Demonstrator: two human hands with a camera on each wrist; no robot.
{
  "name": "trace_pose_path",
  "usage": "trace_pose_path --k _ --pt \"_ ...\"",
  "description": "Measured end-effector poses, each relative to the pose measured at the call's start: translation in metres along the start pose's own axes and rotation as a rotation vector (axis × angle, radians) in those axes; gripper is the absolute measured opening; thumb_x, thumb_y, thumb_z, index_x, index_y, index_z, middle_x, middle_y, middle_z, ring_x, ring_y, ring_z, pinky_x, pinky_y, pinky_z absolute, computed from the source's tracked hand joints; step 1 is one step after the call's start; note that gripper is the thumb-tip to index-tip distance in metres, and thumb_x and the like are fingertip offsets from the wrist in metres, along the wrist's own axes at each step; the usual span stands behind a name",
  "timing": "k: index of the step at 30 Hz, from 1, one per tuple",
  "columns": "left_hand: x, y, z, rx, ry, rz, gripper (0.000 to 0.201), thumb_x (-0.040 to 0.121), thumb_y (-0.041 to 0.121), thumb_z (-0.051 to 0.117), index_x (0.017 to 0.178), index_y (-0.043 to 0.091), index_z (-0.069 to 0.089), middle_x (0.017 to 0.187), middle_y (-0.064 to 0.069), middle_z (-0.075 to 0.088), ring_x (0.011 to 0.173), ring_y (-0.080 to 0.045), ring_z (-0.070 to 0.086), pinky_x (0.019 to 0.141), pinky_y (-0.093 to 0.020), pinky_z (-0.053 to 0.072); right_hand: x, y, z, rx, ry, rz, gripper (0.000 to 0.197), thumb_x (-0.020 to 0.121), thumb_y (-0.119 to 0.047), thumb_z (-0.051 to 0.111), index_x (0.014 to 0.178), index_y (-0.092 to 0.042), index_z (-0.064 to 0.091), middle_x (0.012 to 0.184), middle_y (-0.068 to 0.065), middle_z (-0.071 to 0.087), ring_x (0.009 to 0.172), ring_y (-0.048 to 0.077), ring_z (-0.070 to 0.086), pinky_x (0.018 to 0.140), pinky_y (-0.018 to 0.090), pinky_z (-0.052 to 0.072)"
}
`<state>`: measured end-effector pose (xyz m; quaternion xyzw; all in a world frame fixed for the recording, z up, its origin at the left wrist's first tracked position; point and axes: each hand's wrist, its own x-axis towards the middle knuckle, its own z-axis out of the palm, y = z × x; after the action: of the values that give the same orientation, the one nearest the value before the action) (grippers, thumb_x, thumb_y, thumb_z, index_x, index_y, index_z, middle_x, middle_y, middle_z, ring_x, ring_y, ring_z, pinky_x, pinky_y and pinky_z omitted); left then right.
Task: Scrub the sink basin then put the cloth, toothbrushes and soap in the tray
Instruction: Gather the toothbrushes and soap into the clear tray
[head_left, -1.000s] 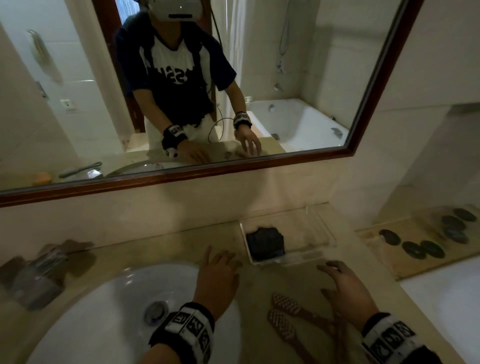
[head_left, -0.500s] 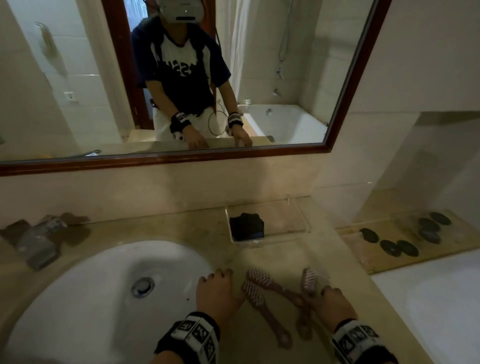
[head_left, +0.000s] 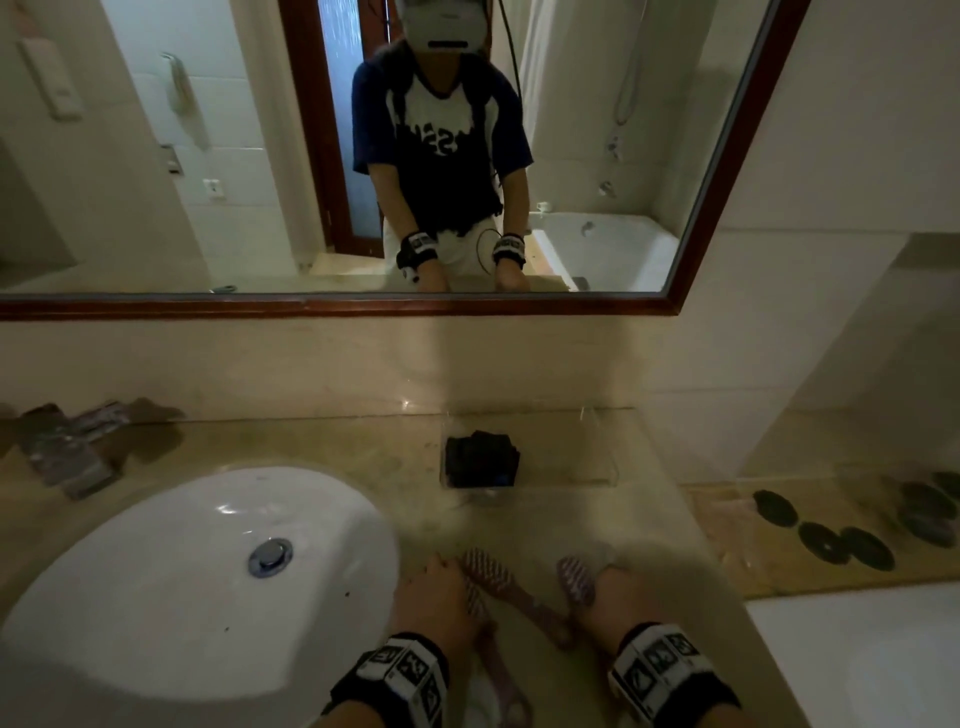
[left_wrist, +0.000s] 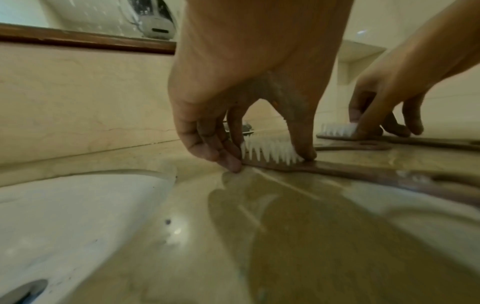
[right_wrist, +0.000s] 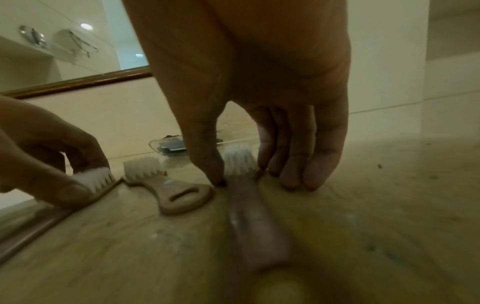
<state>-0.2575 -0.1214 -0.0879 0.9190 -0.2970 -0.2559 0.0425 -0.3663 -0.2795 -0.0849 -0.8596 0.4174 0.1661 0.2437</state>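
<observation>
Three brown toothbrushes with white bristles lie on the beige counter right of the white sink basin (head_left: 156, 597). My left hand (head_left: 447, 577) pinches the head of the left toothbrush (left_wrist: 270, 152) between thumb and fingers. The right toothbrush (right_wrist: 239, 158) has its head pinched by my right hand (head_left: 602, 587), thumb on one side, fingers on the other. Between them the middle toothbrush (right_wrist: 179, 195) lies untouched. All three still rest on the counter. Behind them stands the clear tray (head_left: 571, 457) with the dark cloth (head_left: 480, 460) in its left end. No soap shows.
A chrome tap (head_left: 67, 457) stands at the back left of the basin, whose drain (head_left: 270, 556) is in its middle. A wooden board with several dark round stones (head_left: 831, 540) lies to the right. A framed mirror (head_left: 337, 306) runs along the wall.
Both hands have drawn back from near the tray to the toothbrushes and come down onto them. Each now pinches a brush head. The head view has tilted lower.
</observation>
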Motion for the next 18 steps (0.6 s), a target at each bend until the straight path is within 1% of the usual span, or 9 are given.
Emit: trace_pose_path --k 2,4,5,8,11,13,15,16,18 --pt "0.001 0.001 -0.002 -0.021 0.002 -0.009 0.064 0.076 0.052 0.063 0.121 0.01 0.046 0.124 -0.01 0.047 0.112 -0.029 0.053 0.094 -0.038 0.049 0.006 0.004 0.0 0.033 -0.02 0.014 0.036 0.09 -0.039 0.05 0.107 -0.008 0.058 0.119 0.015 0.063 0.11 0.027 0.061 0.085 0.028 0.049" --pt "0.004 0.0 -0.002 -0.047 0.01 -0.009 0.067 0.077 0.051 0.065 0.124 0.009 0.043 0.127 -0.01 0.044 0.116 -0.028 0.051 0.096 -0.037 0.048 0.012 0.004 -0.003 0.021 -0.023 -0.004 0.038 0.088 -0.042 0.053 0.105 -0.008 0.055 0.12 0.015 0.061 0.111 0.028 0.06 0.085 0.03 0.048" --pt "0.005 0.0 -0.002 -0.06 0.02 -0.008 0.069 0.077 0.05 0.066 0.127 0.009 0.042 0.128 -0.01 0.043 0.118 -0.028 0.05 0.096 -0.036 0.048 0.012 0.004 -0.006 0.011 -0.011 -0.013 0.041 0.087 -0.042 0.055 0.109 -0.008 0.053 0.122 0.015 0.059 0.113 0.028 0.059 0.087 0.03 0.048" --pt "0.006 -0.002 -0.003 -0.114 0.06 0.002 0.075 0.078 0.044 0.067 0.136 0.01 0.034 0.132 -0.01 0.044 0.121 -0.027 0.051 0.096 -0.034 0.047 0.017 0.005 -0.009 0.022 -0.015 -0.052 0.052 0.09 -0.039 0.052 0.127 -0.005 0.039 0.13 0.014 0.054 0.119 0.028 0.055 0.098 0.033 0.046" --pt "0.007 -0.004 -0.004 -0.179 0.089 0.023 0.078 0.08 0.037 0.064 0.144 0.01 0.027 0.131 -0.009 0.048 0.119 -0.025 0.054 0.093 -0.032 0.048 0.022 0.009 -0.016 -0.037 -0.065 -0.084 0.06 0.091 -0.041 0.047 0.137 -0.006 0.029 0.135 0.013 0.052 0.123 0.026 0.053 0.099 0.032 0.044" --pt "0.007 -0.005 -0.005 -0.226 0.112 0.035 0.076 0.08 0.036 0.063 0.142 0.012 0.028 0.123 -0.006 0.049 0.114 -0.024 0.056 0.086 -0.031 0.049 0.025 0.01 -0.021 -0.104 -0.077 -0.108 0.061 0.089 -0.046 0.046 0.134 -0.009 0.032 0.132 0.011 0.054 0.122 0.026 0.052 0.098 0.034 0.044" --pt "0.009 -0.005 -0.01 -0.29 0.183 0.068 0.064 0.081 0.031 0.062 0.136 0.012 0.035 0.111 -0.002 0.045 0.103 -0.021 0.057 0.08 -0.027 0.048 0.027 0.009 -0.028 -0.161 -0.075 -0.137 0.056 0.088 -0.052 0.044 0.126 -0.011 0.039 0.125 0.01 0.057 0.118 0.026 0.052 0.095 0.034 0.043" --pt "0.011 -0.006 -0.014 -0.329 0.217 0.082 0.059 0.082 0.028 0.062 0.133 0.012 0.037 0.112 -0.001 0.043 0.101 -0.019 0.056 0.084 -0.025 0.049 0.029 0.008 -0.032 -0.165 -0.07 -0.15 0.053 0.087 -0.054 0.044 0.121 -0.013 0.042 0.118 0.008 0.06 0.113 0.025 0.054 0.09 0.033 0.044" --pt "0.017 -0.008 -0.027 -0.437 0.246 0.079 0.061 0.079 0.024 0.068 0.132 0.014 0.039 0.123 -0.004 0.042 0.109 -0.019 0.056 0.094 -0.024 0.049 0.031 0.005 -0.042 -0.093 -0.088 -0.188 0.04 0.086 -0.055 0.047 0.099 -0.018 0.042 0.088 0.0 0.058 0.086 0.019 0.056 0.069 0.028 0.043"
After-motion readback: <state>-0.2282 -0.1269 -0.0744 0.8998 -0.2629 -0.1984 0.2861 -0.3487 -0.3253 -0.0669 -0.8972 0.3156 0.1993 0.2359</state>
